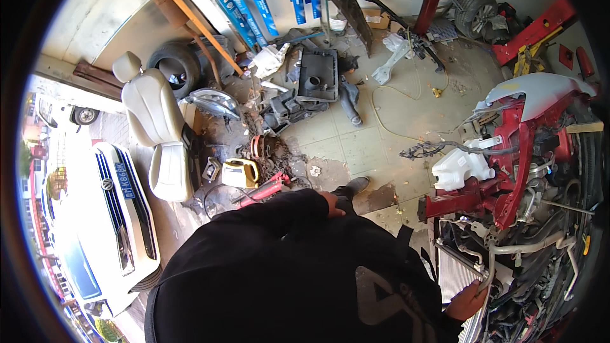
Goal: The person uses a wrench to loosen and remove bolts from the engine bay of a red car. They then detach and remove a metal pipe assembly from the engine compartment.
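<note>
White car is standing off to your left; red car front is filling your right side. Beige seat is standing beside white car. Radiator is sitting low at red front, near your right hip; metal pipe is bending down beside it. Your right hand is reaching pipe's lower end; cannot tell whether fingers are closing around it. Your left hand is resting at your leg, fingers curling; cannot tell whether they're gripping.
</note>
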Demonstrator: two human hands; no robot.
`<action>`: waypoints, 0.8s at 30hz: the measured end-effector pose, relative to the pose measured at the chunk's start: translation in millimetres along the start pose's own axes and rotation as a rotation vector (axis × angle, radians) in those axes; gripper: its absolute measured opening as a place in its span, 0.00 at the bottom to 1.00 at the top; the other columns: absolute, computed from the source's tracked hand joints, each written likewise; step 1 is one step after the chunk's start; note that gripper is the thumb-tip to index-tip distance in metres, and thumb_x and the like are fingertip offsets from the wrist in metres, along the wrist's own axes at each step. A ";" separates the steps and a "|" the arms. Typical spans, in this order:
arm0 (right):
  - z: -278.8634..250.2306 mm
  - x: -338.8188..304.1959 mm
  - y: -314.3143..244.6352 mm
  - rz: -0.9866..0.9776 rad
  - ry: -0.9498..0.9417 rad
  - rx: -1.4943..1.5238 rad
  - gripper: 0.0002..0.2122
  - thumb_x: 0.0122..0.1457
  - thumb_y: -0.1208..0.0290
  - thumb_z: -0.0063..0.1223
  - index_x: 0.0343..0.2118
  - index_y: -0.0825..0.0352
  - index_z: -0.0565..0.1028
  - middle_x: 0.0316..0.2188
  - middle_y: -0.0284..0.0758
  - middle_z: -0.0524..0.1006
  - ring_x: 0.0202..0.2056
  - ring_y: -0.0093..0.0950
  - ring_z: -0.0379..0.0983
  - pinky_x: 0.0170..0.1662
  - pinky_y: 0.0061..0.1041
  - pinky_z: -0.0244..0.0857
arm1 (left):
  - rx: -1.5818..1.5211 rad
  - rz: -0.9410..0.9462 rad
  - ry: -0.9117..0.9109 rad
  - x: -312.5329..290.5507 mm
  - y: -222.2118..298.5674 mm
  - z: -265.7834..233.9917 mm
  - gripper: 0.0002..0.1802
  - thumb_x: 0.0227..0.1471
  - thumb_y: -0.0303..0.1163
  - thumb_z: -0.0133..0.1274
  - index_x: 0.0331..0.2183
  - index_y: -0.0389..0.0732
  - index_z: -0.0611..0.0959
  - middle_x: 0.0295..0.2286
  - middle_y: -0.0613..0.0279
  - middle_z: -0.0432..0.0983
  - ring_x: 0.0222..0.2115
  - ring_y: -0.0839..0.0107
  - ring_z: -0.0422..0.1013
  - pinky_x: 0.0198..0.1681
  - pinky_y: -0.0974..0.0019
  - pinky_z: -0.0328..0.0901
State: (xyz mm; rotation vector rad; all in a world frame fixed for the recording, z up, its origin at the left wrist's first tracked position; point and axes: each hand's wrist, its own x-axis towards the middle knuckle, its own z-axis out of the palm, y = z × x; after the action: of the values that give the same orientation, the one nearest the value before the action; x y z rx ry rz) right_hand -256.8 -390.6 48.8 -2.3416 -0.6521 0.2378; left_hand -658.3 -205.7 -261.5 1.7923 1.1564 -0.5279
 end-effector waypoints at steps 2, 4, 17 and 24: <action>1.6 -10.4 11.0 -0.060 0.029 -0.036 0.19 0.73 0.60 0.49 0.46 0.78 0.76 0.28 0.37 0.71 0.30 0.30 0.67 0.36 0.35 0.64 | -0.040 0.015 -0.009 -7.0 -21.5 22.6 0.32 0.60 0.61 0.57 0.46 0.40 0.89 0.44 0.42 0.85 0.49 0.43 0.80 0.54 0.44 0.73; 2.4 -20.9 22.0 0.024 -0.012 -0.159 0.21 0.73 0.60 0.50 0.50 0.78 0.76 0.35 0.45 0.76 0.36 0.36 0.72 0.43 0.38 0.67 | -0.004 0.048 -0.024 -12.2 -32.8 32.7 0.30 0.60 0.60 0.58 0.45 0.42 0.89 0.44 0.45 0.86 0.49 0.45 0.80 0.52 0.45 0.73; 39.0 -75.3 23.5 -0.040 0.157 -0.242 0.24 0.73 0.53 0.50 0.49 0.78 0.76 0.37 0.56 0.78 0.38 0.52 0.75 0.45 0.48 0.66 | -0.123 0.432 -0.206 -74.4 -71.8 -59.8 0.23 0.64 0.51 0.58 0.39 0.39 0.88 0.35 0.47 0.85 0.41 0.48 0.80 0.47 0.50 0.71; 112.4 -120.6 -52.7 -0.024 0.243 -0.287 0.22 0.75 0.57 0.50 0.49 0.79 0.75 0.36 0.57 0.78 0.38 0.52 0.76 0.43 0.48 0.67 | 0.135 0.455 -0.442 1.4 -148.1 -117.3 0.25 0.63 0.53 0.57 0.36 0.40 0.91 0.33 0.47 0.86 0.40 0.49 0.82 0.47 0.49 0.73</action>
State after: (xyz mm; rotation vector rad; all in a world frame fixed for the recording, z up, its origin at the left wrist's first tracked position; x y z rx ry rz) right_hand -418.5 -354.8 -1.2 -2.5778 -0.6268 -0.1605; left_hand -800.9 -82.2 -272.7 1.8533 0.4028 -0.6916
